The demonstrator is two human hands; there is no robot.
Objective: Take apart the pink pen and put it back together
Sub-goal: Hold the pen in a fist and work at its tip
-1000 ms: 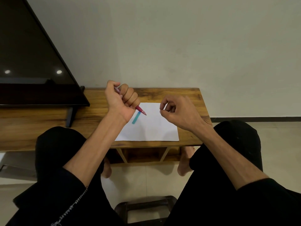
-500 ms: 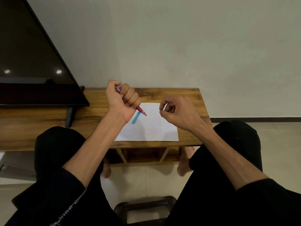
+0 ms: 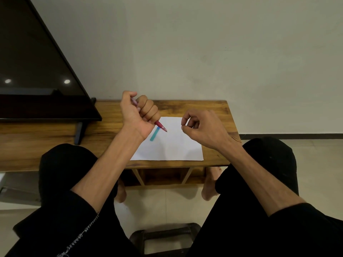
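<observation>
My left hand (image 3: 138, 115) is closed in a fist around the pink pen (image 3: 161, 126). The pen's red tip sticks out below the fist and points right and down over a white sheet of paper (image 3: 172, 145); its top end shows between thumb and fingers. My right hand (image 3: 200, 127) hovers to the right of the tip, apart from the pen, with thumb and forefinger pinched together. Whether it holds a small part I cannot see.
A teal pen (image 3: 154, 135) lies on the paper just under the pink one. The paper rests on a low wooden table (image 3: 213, 112). A dark TV screen (image 3: 37, 71) stands at the left. My knees flank the table's front edge.
Both hands have kept almost the same pose; the left fist with the pen shifted very slightly.
</observation>
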